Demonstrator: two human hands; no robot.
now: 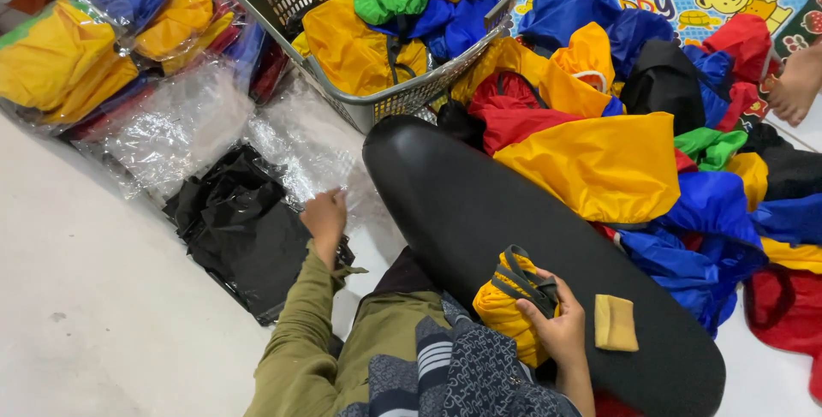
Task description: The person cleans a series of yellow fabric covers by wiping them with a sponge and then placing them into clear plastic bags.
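The right hand clasps a folded yellow nylon bundle with black straps against the lap, steadying it, while the left hand pinches the edge of a clear crinkled plastic bag lying on the pale floor.

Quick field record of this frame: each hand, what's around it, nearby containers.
left hand: reaching onto clear plastic bags on the floor, beside black bags
right hand: grip on a folded yellow bag with black straps
work surface: black oval board over the lap
on board: small tan pad
basket: grey, holds yellow, green and blue bags
right side: loose pile of coloured bags
top left: packed bags in clear wrap
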